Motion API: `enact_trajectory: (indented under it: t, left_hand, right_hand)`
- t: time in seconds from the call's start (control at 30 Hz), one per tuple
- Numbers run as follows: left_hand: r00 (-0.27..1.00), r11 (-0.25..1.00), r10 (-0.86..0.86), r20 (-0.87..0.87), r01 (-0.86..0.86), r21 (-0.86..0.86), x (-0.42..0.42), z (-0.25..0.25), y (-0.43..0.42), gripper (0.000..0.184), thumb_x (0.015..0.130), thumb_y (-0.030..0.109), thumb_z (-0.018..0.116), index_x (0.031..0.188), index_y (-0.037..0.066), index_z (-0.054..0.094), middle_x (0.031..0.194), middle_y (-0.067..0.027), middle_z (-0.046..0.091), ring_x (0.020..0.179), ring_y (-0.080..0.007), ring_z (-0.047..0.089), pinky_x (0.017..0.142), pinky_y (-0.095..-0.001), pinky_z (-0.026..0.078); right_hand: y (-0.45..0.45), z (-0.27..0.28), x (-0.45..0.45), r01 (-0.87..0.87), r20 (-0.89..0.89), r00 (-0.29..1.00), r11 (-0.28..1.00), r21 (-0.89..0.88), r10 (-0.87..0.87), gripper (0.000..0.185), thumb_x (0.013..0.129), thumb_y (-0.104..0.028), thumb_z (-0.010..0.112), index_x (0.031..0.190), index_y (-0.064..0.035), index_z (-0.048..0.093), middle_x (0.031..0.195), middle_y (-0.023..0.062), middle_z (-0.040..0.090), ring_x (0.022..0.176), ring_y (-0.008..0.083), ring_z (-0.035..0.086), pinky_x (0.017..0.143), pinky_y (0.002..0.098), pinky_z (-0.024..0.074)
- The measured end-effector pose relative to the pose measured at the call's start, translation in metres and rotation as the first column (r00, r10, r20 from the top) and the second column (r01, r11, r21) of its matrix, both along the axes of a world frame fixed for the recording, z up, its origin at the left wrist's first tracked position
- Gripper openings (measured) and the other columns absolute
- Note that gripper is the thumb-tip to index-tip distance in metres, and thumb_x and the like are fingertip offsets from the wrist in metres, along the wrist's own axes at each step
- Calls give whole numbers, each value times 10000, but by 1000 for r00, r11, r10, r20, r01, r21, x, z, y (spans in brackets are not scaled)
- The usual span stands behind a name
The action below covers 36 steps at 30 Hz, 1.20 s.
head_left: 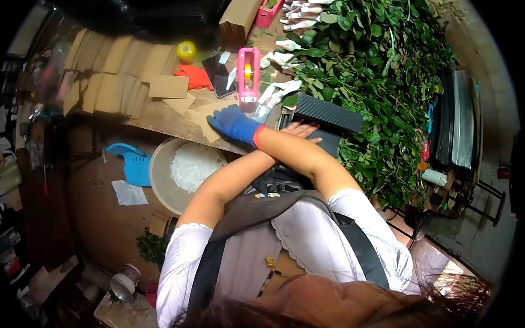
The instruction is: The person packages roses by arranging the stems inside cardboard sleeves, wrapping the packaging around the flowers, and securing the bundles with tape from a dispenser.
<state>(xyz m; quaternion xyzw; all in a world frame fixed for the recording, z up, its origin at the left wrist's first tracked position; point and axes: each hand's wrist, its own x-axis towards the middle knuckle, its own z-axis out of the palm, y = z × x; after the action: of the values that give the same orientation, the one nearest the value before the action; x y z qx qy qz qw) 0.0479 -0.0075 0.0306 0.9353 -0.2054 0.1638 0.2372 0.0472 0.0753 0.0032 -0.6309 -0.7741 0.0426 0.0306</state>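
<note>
My arms cross in front of my chest, the right one on top. My right hand (235, 124), in a blue knitted glove with a red cuff, reaches to the left with its fingers curled at a thin cardboard piece (208, 133) on the table; the glove covers part of that piece. My left hand (301, 129) is bare, its fingers stretched out flat over a dark panel (327, 140). Just beyond it stands a black ribbed block (328, 113). White-wrapped pieces (272, 96) lie above both hands, beside a pink tape dispenser (248, 82) with yellow tape.
Leafy green stems (370, 63) pile up on the right, with white-wrapped ends (305, 12) along their left side. Cardboard stacks (116, 57), a yellow roll (186, 51) and a phone (219, 76) lie left. Below the table edge are a round bin (161, 175) and a blue plastic seat (136, 166).
</note>
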Motion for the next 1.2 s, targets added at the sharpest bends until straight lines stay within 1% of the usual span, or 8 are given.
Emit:
enact_trajectory:
  t: [0.17,0.4,0.5,0.53,0.67,0.77,0.93,1.2]
  left_hand:
    - [999,1000,23,23,-23,-7,1,-2,-1,564,939,349,508,1485,218,446,1564,-189,349,1467,-333,322,1194,-520,226]
    - [996,932,-40,-81,8,-362,-2,-8,-14,545,981,390,490,1481,178,439,1550,-200,357,1415,-379,366,1173,-524,253]
    - [931,977,-124,-344,53,-209,-4,-6,-3,657,859,502,666,1358,93,541,1394,-165,526,1310,-379,469,1143,-484,320]
    - [985,919,-43,-168,-27,-392,-9,14,4,612,848,497,667,1313,108,586,1330,-150,585,1263,-363,520,1126,-479,341]
    - [996,993,-34,-88,24,-113,1,13,-1,547,852,433,653,1284,100,609,1307,-139,613,1267,-349,528,1086,-530,368]
    - [999,997,-34,-42,31,-66,-4,7,15,513,860,379,653,1269,72,613,1304,-137,617,1269,-337,534,1088,-541,367]
    - [996,998,55,66,-52,-44,-36,32,62,346,819,106,710,1153,26,668,1199,-147,662,1083,-340,648,989,-442,506]
    - [991,992,0,-133,-17,-127,-25,52,21,169,795,154,773,916,54,708,968,-89,687,927,-272,673,973,-446,522]
  right_hand:
    - [4,13,1,-86,41,995,992,-91,90,255,908,-155,526,1152,-165,597,876,62,637,753,269,668,590,428,485]
    - [-124,156,61,494,-501,804,829,263,-320,269,846,-251,712,1085,-128,710,966,96,703,840,317,672,722,417,539]
    - [-210,168,87,671,-760,347,712,-208,-549,256,895,-238,707,1053,-38,717,961,139,708,831,210,689,761,337,543]
    - [-235,163,97,645,-746,226,670,-367,-626,249,902,-227,696,1053,-30,716,952,130,710,812,189,681,746,323,538]
    - [-278,111,109,494,-646,-73,535,-685,-760,266,912,-267,682,998,-17,713,868,98,721,749,161,675,706,294,526]
    - [-264,115,108,532,-412,34,365,-764,-911,345,909,-373,665,920,-32,716,787,81,721,719,169,682,706,307,527]
    - [-257,109,108,666,-295,315,431,-609,-902,410,871,-493,637,862,-92,725,781,145,708,722,310,681,697,415,545]
    - [-261,123,104,669,-240,502,549,-501,-831,482,874,-558,575,963,-114,741,967,177,717,903,358,689,818,470,535]
